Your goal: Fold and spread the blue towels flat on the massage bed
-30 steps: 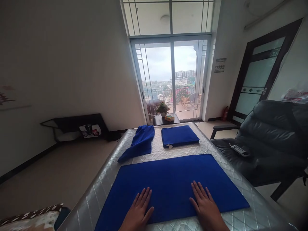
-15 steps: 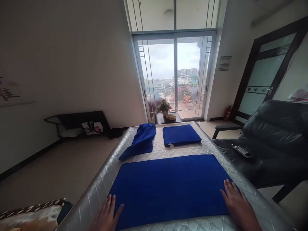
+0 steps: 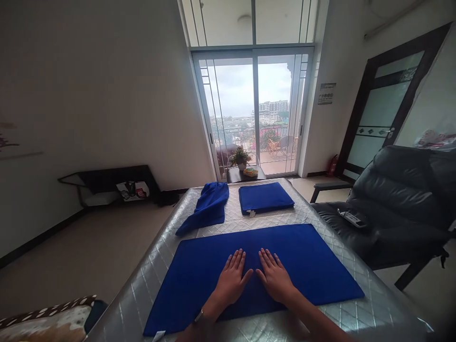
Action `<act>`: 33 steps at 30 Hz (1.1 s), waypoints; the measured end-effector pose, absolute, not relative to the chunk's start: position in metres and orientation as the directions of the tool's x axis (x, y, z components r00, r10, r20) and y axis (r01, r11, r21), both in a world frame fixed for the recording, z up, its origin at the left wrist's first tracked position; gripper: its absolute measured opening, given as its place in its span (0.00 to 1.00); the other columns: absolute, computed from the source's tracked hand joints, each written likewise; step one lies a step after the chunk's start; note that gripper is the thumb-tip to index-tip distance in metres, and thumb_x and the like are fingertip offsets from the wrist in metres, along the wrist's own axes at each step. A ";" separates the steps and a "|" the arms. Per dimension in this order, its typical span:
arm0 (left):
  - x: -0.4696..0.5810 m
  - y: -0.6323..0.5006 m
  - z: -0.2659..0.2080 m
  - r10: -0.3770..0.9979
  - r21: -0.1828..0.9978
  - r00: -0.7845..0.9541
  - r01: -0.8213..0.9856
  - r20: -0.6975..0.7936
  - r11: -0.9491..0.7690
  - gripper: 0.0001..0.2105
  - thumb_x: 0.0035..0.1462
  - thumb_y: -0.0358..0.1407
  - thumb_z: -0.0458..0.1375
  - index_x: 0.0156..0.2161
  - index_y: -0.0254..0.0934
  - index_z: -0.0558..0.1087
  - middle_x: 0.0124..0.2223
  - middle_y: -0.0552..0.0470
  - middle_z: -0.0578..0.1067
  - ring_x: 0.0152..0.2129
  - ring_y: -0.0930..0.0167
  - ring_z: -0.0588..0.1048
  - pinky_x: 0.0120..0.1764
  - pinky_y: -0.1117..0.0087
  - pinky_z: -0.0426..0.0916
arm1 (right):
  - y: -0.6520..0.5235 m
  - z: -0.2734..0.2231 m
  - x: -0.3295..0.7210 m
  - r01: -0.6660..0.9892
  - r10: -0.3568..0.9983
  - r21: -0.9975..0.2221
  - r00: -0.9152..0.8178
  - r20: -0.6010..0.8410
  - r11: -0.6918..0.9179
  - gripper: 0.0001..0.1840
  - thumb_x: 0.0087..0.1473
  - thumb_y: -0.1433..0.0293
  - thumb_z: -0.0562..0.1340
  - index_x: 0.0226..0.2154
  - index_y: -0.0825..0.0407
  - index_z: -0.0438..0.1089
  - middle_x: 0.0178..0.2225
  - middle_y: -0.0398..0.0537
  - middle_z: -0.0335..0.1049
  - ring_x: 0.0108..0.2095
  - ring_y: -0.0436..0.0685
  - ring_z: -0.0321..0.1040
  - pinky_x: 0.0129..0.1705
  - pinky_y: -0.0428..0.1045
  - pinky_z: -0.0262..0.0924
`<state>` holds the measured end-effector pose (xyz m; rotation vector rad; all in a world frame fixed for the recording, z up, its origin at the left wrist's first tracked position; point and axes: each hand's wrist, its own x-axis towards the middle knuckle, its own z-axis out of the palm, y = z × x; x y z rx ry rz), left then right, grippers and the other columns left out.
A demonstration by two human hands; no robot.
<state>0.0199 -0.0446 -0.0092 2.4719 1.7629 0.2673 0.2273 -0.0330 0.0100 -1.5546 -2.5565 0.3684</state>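
A blue cloth, which looks like a towel, lies spread out flat on a silvery quilted mattress. Flat on the middle of this cloth rests my left hand, fingers stretched forward and thumb out to the side. Beside it my right hand lies palm down on the same cloth, also with fingers extended. The two thumbs are close but apart. A white tag shows at the cloth's near left corner. Neither hand grips anything.
Farther back on the mattress are a neatly folded blue cloth stack and a crumpled blue cloth. A dark armchair stands to the right. Beyond the mattress is a small table with a potted plant.
Both hands have moved inward from the cloth's left and right edges to its middle. The cloth's near corners are now uncovered, and the view has shifted slightly.
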 end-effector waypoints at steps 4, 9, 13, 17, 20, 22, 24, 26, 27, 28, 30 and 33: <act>-0.055 -0.060 -0.028 0.987 0.125 0.139 0.981 0.080 -0.148 0.34 0.69 0.55 0.36 0.71 0.36 0.51 0.73 0.45 0.51 0.69 0.61 0.50 0.68 0.51 0.49 | -0.022 -0.002 0.294 0.929 0.947 -0.201 -0.321 -0.022 0.310 0.38 0.68 0.52 0.39 0.71 0.54 0.46 0.72 0.49 0.38 0.72 0.58 0.34 0.71 0.60 0.33; -0.164 -0.091 -0.045 0.985 0.055 -0.134 0.990 0.104 0.129 0.38 0.66 0.56 0.36 0.70 0.30 0.55 0.72 0.39 0.53 0.69 0.55 0.52 0.66 0.47 0.51 | -0.004 -0.023 0.401 0.995 0.997 -0.073 -0.063 0.036 0.066 0.39 0.64 0.55 0.43 0.70 0.58 0.48 0.72 0.53 0.41 0.72 0.61 0.38 0.71 0.62 0.36; -0.201 -0.107 -0.048 0.960 0.081 -0.269 0.961 0.073 0.264 0.42 0.65 0.57 0.36 0.70 0.24 0.50 0.72 0.36 0.49 0.69 0.56 0.52 0.66 0.49 0.54 | 0.001 -0.033 0.442 0.998 0.999 -0.062 0.009 0.053 -0.006 0.40 0.64 0.56 0.41 0.70 0.61 0.47 0.72 0.54 0.42 0.71 0.60 0.39 0.70 0.61 0.39; -0.199 -0.102 -0.043 0.977 0.035 -0.202 0.979 0.070 0.200 0.37 0.66 0.54 0.36 0.68 0.30 0.60 0.70 0.38 0.57 0.68 0.55 0.54 0.65 0.47 0.53 | 0.001 -0.026 0.430 0.999 0.997 -0.023 0.028 0.071 -0.026 0.38 0.62 0.59 0.43 0.69 0.63 0.52 0.71 0.57 0.46 0.71 0.63 0.41 0.70 0.63 0.38; -0.169 -0.081 -0.032 0.969 0.035 -0.225 0.974 0.103 0.222 0.38 0.66 0.56 0.37 0.67 0.28 0.61 0.70 0.36 0.58 0.68 0.54 0.54 0.66 0.47 0.53 | -0.001 -0.007 0.387 0.998 0.996 -0.037 -0.053 0.078 0.056 0.37 0.64 0.61 0.43 0.68 0.64 0.53 0.70 0.58 0.47 0.71 0.64 0.42 0.70 0.63 0.38; -0.130 -0.061 -0.019 0.978 0.075 -0.178 0.982 0.108 0.171 0.38 0.67 0.56 0.36 0.68 0.26 0.57 0.71 0.36 0.55 0.68 0.56 0.54 0.66 0.51 0.53 | -0.001 0.010 0.344 0.982 0.985 -0.095 -0.159 0.060 0.164 0.36 0.66 0.60 0.41 0.69 0.62 0.52 0.71 0.56 0.46 0.71 0.61 0.41 0.70 0.62 0.38; -0.079 -0.040 -0.004 0.997 0.122 0.001 0.993 0.076 -0.010 0.37 0.69 0.55 0.34 0.69 0.29 0.56 0.71 0.39 0.55 0.68 0.60 0.54 0.67 0.54 0.53 | 0.002 0.025 0.294 0.946 0.961 -0.170 -0.274 0.045 0.277 0.35 0.67 0.60 0.40 0.69 0.61 0.51 0.71 0.54 0.45 0.71 0.59 0.39 0.71 0.60 0.36; -0.027 -0.021 0.008 0.985 0.160 0.154 0.973 0.076 -0.164 0.35 0.69 0.55 0.34 0.69 0.31 0.56 0.71 0.41 0.55 0.69 0.62 0.53 0.68 0.56 0.52 | 0.008 0.032 0.249 0.911 0.937 -0.224 -0.349 0.030 0.347 0.35 0.68 0.59 0.39 0.70 0.61 0.49 0.71 0.53 0.44 0.72 0.58 0.37 0.71 0.59 0.34; -0.004 -0.014 0.011 0.974 0.170 0.205 0.961 0.097 -0.219 0.35 0.70 0.54 0.33 0.69 0.31 0.56 0.72 0.41 0.54 0.69 0.62 0.52 0.68 0.55 0.51 | 0.012 0.032 0.230 0.897 0.927 -0.241 -0.375 0.024 0.370 0.35 0.68 0.59 0.39 0.70 0.61 0.48 0.72 0.53 0.42 0.72 0.58 0.36 0.71 0.58 0.34; 0.016 -0.008 0.012 0.963 0.180 0.242 0.949 0.117 -0.260 0.35 0.70 0.54 0.33 0.70 0.30 0.55 0.72 0.41 0.54 0.69 0.62 0.52 0.68 0.55 0.51 | 0.015 0.030 0.215 0.886 0.918 -0.252 -0.397 0.022 0.389 0.35 0.68 0.60 0.39 0.70 0.61 0.47 0.72 0.53 0.41 0.72 0.58 0.35 0.71 0.58 0.33; 0.044 0.000 0.009 0.952 0.195 0.264 0.937 0.155 -0.291 0.34 0.71 0.52 0.32 0.70 0.30 0.54 0.71 0.41 0.54 0.69 0.63 0.52 0.68 0.55 0.52 | 0.022 0.020 0.197 0.871 0.905 -0.260 -0.425 0.025 0.417 0.34 0.68 0.62 0.39 0.70 0.60 0.47 0.72 0.52 0.39 0.72 0.57 0.33 0.71 0.57 0.31; 0.058 0.004 -0.005 0.961 0.216 0.221 0.943 0.165 -0.254 0.34 0.71 0.51 0.31 0.70 0.30 0.54 0.71 0.41 0.55 0.69 0.63 0.53 0.68 0.55 0.53 | 0.027 0.003 0.192 0.872 0.906 -0.258 -0.423 0.028 0.416 0.34 0.68 0.62 0.38 0.71 0.59 0.46 0.73 0.51 0.37 0.72 0.57 0.30 0.71 0.58 0.28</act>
